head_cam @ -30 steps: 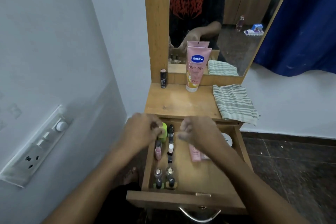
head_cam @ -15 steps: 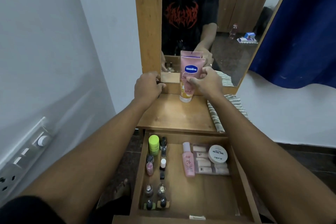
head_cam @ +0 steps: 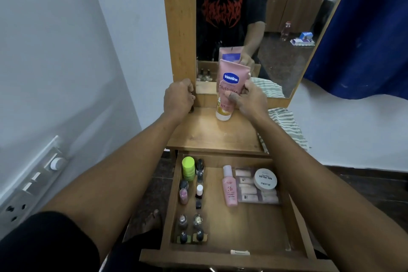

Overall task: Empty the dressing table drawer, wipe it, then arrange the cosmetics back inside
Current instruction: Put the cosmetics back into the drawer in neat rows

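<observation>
Both hands had come up out of the drawer (head_cam: pixel 245 227) since a second ago, and the view had swung up with them! The right grip (head_cam: pixel 250 100) was clamped on the pink Vaseline tube (head_cam: pixel 230 79), thumb across its front and fingers wrapped behind, the tube tipped a little with its white cap down on the wooden surface (head_cam: pixel 209 134), right against the mirror (head_cam: pixel 287 62). Over on the other side, the left grip (head_cam: pixel 178 98) was curled round the small dark tube (head_cam: pixel 191 109) at the foot of the mirror frame, only its lower end peeking out under the knuckles. The striped cloth (head_cam: pixel 287 126) lay on the right of the surface, hanging over its edge. Down below, the drawer stood pulled out and already stocked: a green-capped jar (head_cam: pixel 188 168) at the back left, small nail polish bottles (head_cam: pixel 183 221) lined in two rows along the left wall, a pink bottle (head_cam: pixel 229 190) lying flat in the middle, and just beside it a clear pack of pale tubes (head_cam: pixel 249 193) with a round white tin (head_cam: pixel 265 179) resting on top. The near right of the drawer floor showed bare wood.
</observation>
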